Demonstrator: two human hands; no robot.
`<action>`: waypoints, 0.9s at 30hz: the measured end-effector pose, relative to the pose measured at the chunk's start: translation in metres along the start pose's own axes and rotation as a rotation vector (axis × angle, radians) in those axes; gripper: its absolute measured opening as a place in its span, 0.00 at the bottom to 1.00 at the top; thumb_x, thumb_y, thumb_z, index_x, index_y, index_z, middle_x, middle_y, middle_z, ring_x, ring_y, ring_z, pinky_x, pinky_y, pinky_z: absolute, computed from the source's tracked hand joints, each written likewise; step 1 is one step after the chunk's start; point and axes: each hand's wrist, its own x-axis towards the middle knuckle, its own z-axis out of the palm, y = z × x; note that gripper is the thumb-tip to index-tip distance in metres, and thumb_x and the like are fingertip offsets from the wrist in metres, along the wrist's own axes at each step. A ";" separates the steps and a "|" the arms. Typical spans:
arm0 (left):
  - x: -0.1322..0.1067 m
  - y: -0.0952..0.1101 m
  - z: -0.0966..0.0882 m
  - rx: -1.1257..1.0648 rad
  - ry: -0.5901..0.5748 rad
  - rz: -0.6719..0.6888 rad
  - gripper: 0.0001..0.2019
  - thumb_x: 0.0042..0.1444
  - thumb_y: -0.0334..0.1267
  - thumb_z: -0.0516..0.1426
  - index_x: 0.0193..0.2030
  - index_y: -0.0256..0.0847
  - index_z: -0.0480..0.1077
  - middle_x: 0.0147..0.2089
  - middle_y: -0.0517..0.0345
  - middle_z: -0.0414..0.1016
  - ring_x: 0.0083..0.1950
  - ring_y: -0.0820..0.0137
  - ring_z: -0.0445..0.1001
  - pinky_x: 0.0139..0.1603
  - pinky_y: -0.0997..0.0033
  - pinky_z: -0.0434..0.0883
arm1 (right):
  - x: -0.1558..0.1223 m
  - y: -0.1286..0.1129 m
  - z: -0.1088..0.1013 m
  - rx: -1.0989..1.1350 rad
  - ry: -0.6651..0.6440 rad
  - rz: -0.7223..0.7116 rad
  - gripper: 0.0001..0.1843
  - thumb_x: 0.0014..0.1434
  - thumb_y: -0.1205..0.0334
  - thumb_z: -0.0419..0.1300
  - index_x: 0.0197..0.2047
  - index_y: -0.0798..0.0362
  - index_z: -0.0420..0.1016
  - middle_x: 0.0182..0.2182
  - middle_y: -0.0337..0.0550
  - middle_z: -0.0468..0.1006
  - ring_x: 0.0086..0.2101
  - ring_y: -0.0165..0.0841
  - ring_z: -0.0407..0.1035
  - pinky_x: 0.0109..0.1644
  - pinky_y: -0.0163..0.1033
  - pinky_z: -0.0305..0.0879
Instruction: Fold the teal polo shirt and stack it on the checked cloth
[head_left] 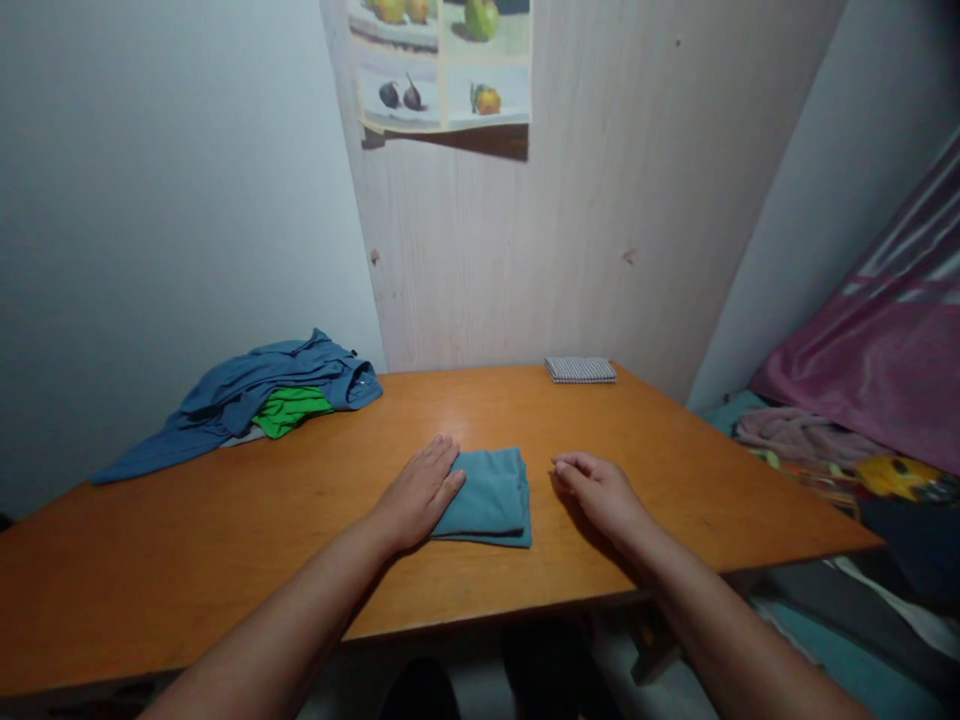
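A teal cloth, folded into a flat, layered rectangle, lies near the front of the wooden table. My left hand rests flat over its left edge, fingers stretched forward and the thumb on the fabric; that edge is partly hidden under the palm. To the right of the cloth, apart from it, my right hand is just over the tabletop with its fingers curled and pressed to the thumb. Nothing shows between those fingertips.
A heap of blue garments with a bright green cloth lies at the back left of the table. At the back right is a folded checked cloth. Bedding and a pink curtain are beyond the right edge.
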 end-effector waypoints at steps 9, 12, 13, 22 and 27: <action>0.000 -0.001 -0.001 0.056 -0.030 0.004 0.37 0.67 0.59 0.43 0.73 0.34 0.53 0.76 0.41 0.48 0.76 0.57 0.46 0.74 0.51 0.49 | 0.032 -0.013 0.018 0.119 -0.192 0.009 0.18 0.55 0.54 0.63 0.46 0.56 0.78 0.40 0.49 0.80 0.39 0.35 0.73 0.45 0.41 0.68; 0.000 0.001 -0.003 0.080 -0.049 -0.001 0.39 0.65 0.62 0.46 0.74 0.36 0.52 0.76 0.40 0.47 0.76 0.54 0.45 0.73 0.47 0.48 | 0.040 -0.016 0.027 0.196 -0.318 0.005 0.17 0.55 0.56 0.63 0.45 0.57 0.78 0.36 0.45 0.80 0.34 0.32 0.72 0.41 0.38 0.67; -0.001 0.002 -0.004 0.087 -0.053 0.000 0.40 0.64 0.63 0.46 0.74 0.36 0.51 0.76 0.40 0.47 0.76 0.54 0.45 0.73 0.46 0.48 | 0.042 -0.018 0.030 0.202 -0.359 -0.001 0.15 0.54 0.57 0.63 0.43 0.57 0.79 0.34 0.43 0.80 0.32 0.31 0.71 0.39 0.37 0.67; -0.003 0.003 -0.008 0.118 -0.089 0.020 0.47 0.58 0.68 0.49 0.75 0.36 0.49 0.76 0.40 0.45 0.77 0.51 0.44 0.74 0.44 0.43 | 0.049 -0.021 0.029 -0.123 -0.432 -0.179 0.12 0.56 0.60 0.60 0.39 0.56 0.81 0.32 0.42 0.81 0.32 0.32 0.71 0.36 0.35 0.65; -0.002 0.005 -0.011 0.125 -0.110 0.036 0.52 0.53 0.72 0.53 0.75 0.37 0.48 0.76 0.40 0.45 0.76 0.48 0.44 0.73 0.41 0.41 | 0.054 -0.012 0.022 -0.334 -0.380 -0.278 0.13 0.61 0.61 0.57 0.43 0.51 0.83 0.36 0.42 0.83 0.37 0.35 0.74 0.42 0.38 0.68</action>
